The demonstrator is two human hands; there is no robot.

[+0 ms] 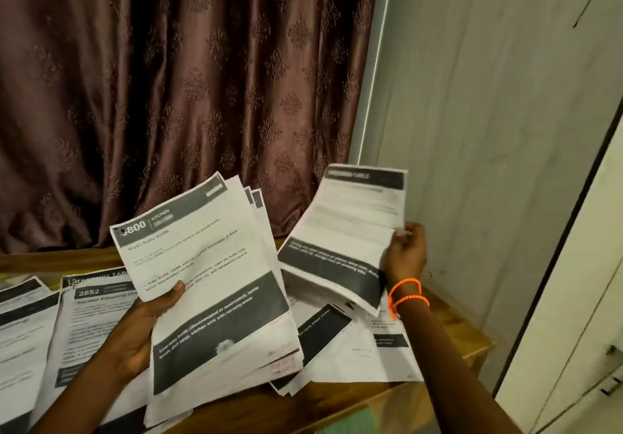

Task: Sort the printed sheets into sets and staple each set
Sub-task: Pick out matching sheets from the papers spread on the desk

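Sorting step under way. Left hand [148,325] grips fanned stack [215,285] above desk [451,329]. Right hand [406,251] pinches single sheet [350,231] by edge, lifted. Next, likely: match sheet to pile [91,315].

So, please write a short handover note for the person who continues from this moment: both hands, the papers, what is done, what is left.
Left hand: grips a fanned stack of sheets, top page headed "Wash baby bottle".
Right hand: pinches a bent bundle of sheets by its right edge, lifted above the table.
On the wooden table: sorted-looking piles at left, loose sheets at right.
Done: sorting seems partly done.
Left: finish sorting and staple each set. No stapler is in view, and I cannot tell if any set is stapled.
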